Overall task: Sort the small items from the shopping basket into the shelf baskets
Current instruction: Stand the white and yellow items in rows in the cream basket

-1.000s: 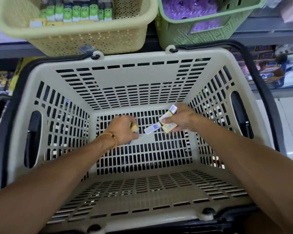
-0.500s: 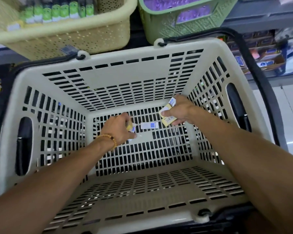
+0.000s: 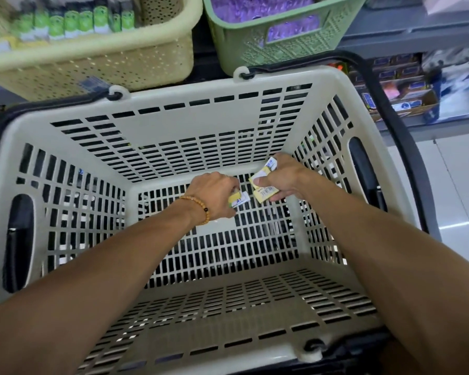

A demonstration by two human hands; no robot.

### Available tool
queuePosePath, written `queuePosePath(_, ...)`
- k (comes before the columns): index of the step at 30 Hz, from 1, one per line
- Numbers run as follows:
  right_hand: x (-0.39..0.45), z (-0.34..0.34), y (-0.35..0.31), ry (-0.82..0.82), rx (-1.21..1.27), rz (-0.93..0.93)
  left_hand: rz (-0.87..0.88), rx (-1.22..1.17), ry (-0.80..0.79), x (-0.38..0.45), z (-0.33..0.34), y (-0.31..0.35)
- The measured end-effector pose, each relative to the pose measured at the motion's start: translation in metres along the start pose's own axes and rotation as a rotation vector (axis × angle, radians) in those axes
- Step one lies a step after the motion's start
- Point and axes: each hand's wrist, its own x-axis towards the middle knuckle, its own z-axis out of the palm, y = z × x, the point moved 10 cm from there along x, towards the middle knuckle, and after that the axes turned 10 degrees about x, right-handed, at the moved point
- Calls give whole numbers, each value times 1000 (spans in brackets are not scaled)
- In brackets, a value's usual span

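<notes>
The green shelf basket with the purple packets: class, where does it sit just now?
In the head view the green shelf basket sits at the top, right of centre, beside the yellow shelf basket and just beyond the far rim of the shopping basket.

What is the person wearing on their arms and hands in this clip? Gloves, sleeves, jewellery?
No gloves and no sleeves in view: both forearms are bare up to the frame's edge. The left hand has a beaded bracelet at the wrist, made of small tan round beads with one dark bead. The right hand and its wrist carry nothing visible: no watch, ring or band.

Shelf (image 3: 406, 36) w/ two baskets (image 3: 92, 69)
</notes>
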Motion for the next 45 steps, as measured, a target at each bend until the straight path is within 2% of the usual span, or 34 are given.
queuePosePath(4,0,-5,-2,25,37,-10,-38,52,22,2,2,9)
queuePosePath(8,-6,-4,-6,-11,98,-16,-126,-80,5,-5,1,-5)
queuePosePath(13,-37,10,-26,-250,251,3,-247,-345,52,-31,-29,-41)
queuePosePath(17,-82,18,-61,-421,346,-92,-321,-558,174,-61,-71,-68)
queuePosePath(20,-117,22,-90,-472,360,-192,-345,-705,275,-88,-99,-81)
queuePosePath(26,-176,31,-164,-478,340,-429,-361,-982,427,-148,-145,-104)
queuePosePath(30,-199,44,-217,-470,321,-572,-387,-991,624,-188,-185,-131)
queuePosePath(33,-202,56,-257,-432,257,-648,-409,-1028,716,-207,-205,-157)
queuePosePath(37,-182,70,-295,-348,113,-650,-456,-1124,835,-221,-221,-195)
queuePosePath(40,-154,79,-316,-321,66,-593,-446,-1279,848,-219,-223,-215)
queuePosePath(45,-98,98,-347,-321,-25,-483,-457,-1296,964,-222,-238,-245)
